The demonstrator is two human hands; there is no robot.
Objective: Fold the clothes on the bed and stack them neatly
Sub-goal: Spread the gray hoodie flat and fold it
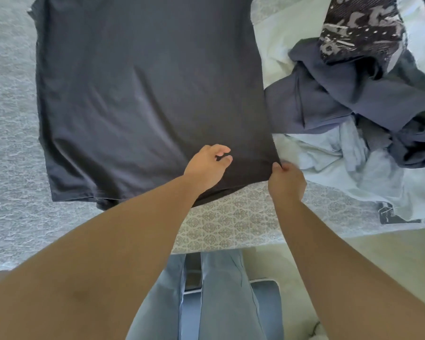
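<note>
A dark navy T-shirt [145, 94] lies spread flat on the bed [10, 143], its hem toward me. My right hand [286, 180] pinches the shirt's near right hem corner. My left hand [207, 168] rests on the shirt close to the hem, with its fingers loosely curled and nothing held. To the right lies an unfolded heap: a blue-grey garment [341, 99], a dark patterned piece [361, 28] and a white garment [353, 168].
The bed has a pale textured cover, and a patterned sheet [226, 222] shows at its near edge. My legs in light jeans [219, 295] stand against the bed. Pale floor lies at the lower right.
</note>
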